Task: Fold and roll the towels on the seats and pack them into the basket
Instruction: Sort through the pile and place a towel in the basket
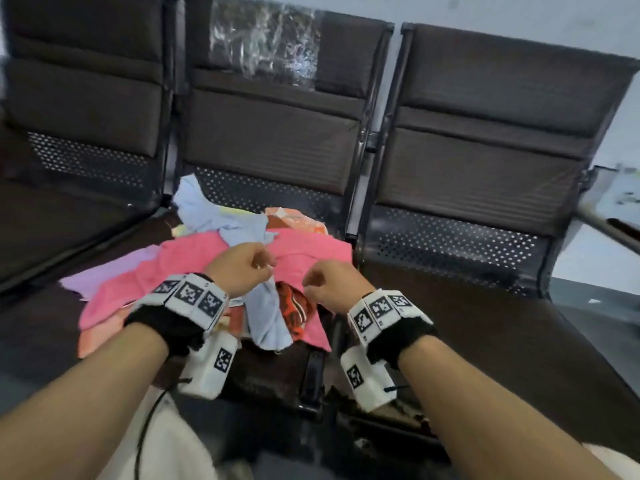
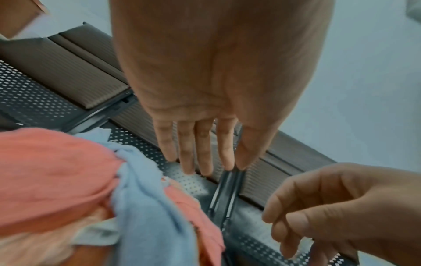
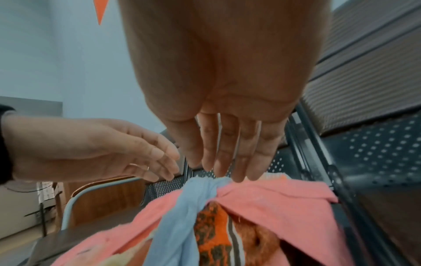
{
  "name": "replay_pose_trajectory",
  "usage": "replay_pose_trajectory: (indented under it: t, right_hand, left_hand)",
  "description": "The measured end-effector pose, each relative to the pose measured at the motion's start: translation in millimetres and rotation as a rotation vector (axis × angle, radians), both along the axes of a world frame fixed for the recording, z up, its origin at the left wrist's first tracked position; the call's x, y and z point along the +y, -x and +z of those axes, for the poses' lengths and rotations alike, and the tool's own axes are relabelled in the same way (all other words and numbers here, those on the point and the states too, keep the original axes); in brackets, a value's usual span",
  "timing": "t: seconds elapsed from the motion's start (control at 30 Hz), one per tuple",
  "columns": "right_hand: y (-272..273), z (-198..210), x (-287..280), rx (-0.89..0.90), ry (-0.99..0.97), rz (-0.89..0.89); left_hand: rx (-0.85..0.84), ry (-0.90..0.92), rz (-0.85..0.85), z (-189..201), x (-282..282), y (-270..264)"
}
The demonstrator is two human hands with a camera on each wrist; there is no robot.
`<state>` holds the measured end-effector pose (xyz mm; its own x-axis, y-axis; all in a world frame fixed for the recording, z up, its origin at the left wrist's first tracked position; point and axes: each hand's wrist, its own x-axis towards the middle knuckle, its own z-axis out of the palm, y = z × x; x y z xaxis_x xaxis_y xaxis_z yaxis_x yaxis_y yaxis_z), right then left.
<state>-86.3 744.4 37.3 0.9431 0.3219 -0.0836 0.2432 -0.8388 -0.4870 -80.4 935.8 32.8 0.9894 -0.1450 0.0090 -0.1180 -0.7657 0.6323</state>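
Observation:
A heap of towels lies on the middle seat (image 1: 263, 375): a pink towel (image 1: 194, 271), a light blue towel (image 1: 266, 313) draped over the front, an orange patterned towel (image 1: 294, 310) and a lilac towel (image 1: 104, 275) at the left. My left hand (image 1: 265, 268) hovers over the heap with straight fingers (image 2: 205, 162), holding nothing. My right hand (image 1: 310, 285) is beside it, its fingertips (image 3: 227, 171) just above the bunched blue towel (image 3: 182, 216), gripping nothing. No basket is in view.
Dark brown seats with perforated metal stand in a row; the right seat (image 1: 485, 323) and the left seat (image 1: 69, 220) carry no towels. Plastic wrap (image 1: 263, 43) clings to the middle backrest. A wooden chair (image 3: 102, 198) stands to the left.

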Motion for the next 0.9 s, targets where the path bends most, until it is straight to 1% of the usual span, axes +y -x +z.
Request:
replay_pose_trajectory:
  t: [0.07, 0.13, 0.27, 0.37, 0.47, 0.53, 0.63, 0.77, 0.83, 0.9]
  right_hand:
    - [-19.0, -18.3, 11.0, 0.013, -0.027, 0.014]
    - [-34.2, -32.3, 21.8, 0.019, -0.063, 0.018]
    - [-48.6, -53.2, 42.1, 0.020, -0.103, 0.030]
    - [-50.6, -62.3, 50.4, 0.004, -0.115, 0.056]
    - [-49.6, -58.4, 47.7, -0.013, -0.134, 0.060]
    - [-45.7, -46.5, 38.3, -0.036, -0.215, 0.070]
    - [-33.0, -19.6, 12.2, -0.092, -0.335, 0.146]
    - [-8.1, 17.6, -36.0, -0.180, -0.379, 0.232]
    - [3.9, 32.6, -60.5, -0.238, -0.464, 0.193]
    - [12.9, 44.7, -86.0, -0.311, -0.576, 0.132]
  left_hand:
    - [-0.005, -0.080, 0.037, -17.4, 14.0, -11.6]
    - [0.038, -0.153, 0.029, -29.6, 22.2, -23.6]
    - [0.133, -0.185, 0.023, -42.9, 22.0, -38.5]
    - [0.173, -0.232, 0.009, -48.3, 18.6, -44.4]
    - [0.143, -0.227, 0.039, -46.1, 17.1, -46.2]
    - [0.069, -0.186, 0.029, -43.7, 14.9, -44.4]
    - [-0.052, -0.098, -0.059, -37.8, 2.8, -36.3]
    - [-0.164, -0.103, -0.044, -21.8, -28.3, -27.3]
    - [-0.288, -0.085, -0.057, -11.1, -44.0, -23.0]
    - [-0.455, -0.050, -0.086, -2.0, -59.4, -18.7]
